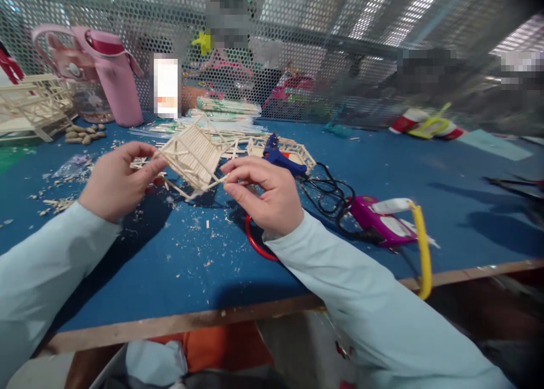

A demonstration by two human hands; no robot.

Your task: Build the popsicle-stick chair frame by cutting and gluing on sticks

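A small model built of thin wooden sticks (196, 151), with a slatted panel and an open frame, is held tilted above the blue table. At its left corner, the thumb and fingers of my left hand (121, 179) are closed on it. My right hand (268, 192) pinches the end of a thin wooden stick (217, 181) at the model's lower right edge. Whether that stick is joined to the model I cannot tell. Just behind my right hand lies a blue glue gun (285, 158). A red ring-shaped handle (257, 244) shows partly under my right wrist.
Another stick frame (302, 151) lies behind the glue gun, and packs of sticks (229, 106) sit farther back. A black cord (329, 193) runs to a purple device (382, 222). Pink bottle (117, 83), peanuts (83, 133) and a larger stick model (32, 103) stand left. Wood scraps litter the table (170, 287).
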